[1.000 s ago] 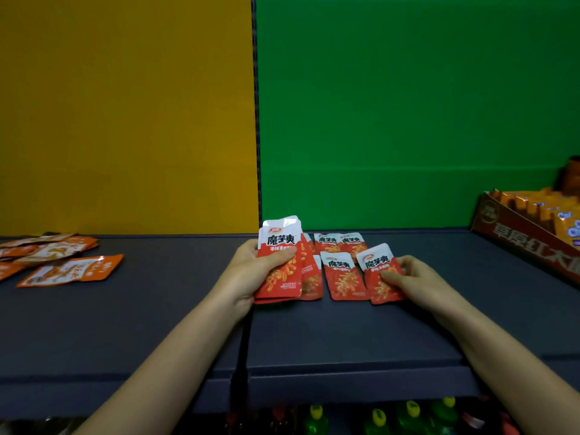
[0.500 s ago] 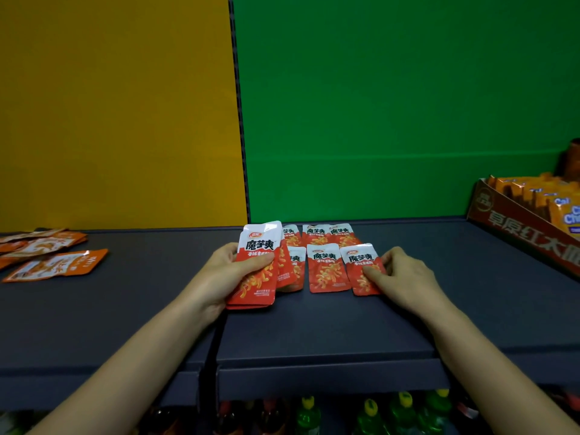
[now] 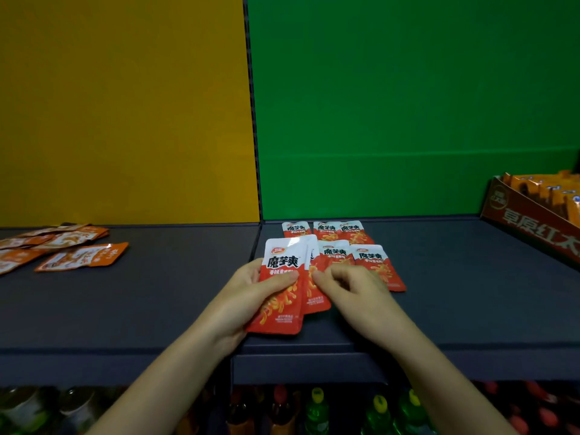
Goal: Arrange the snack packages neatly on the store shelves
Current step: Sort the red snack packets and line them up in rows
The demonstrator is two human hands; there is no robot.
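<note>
Red packets [image 3: 284, 287]: stack clasped in left hand [image 3: 248, 296]; packet behind [image 3: 315, 290] pinched by right hand [image 3: 351, 288]; rows [image 3: 345, 246] laid beyond.

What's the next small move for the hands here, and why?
Probably the right hand draws the second packet from the left hand's stack and lays it at the front row's left end: its fingertips already touch that packet, and that spot looks unfilled.
</note>
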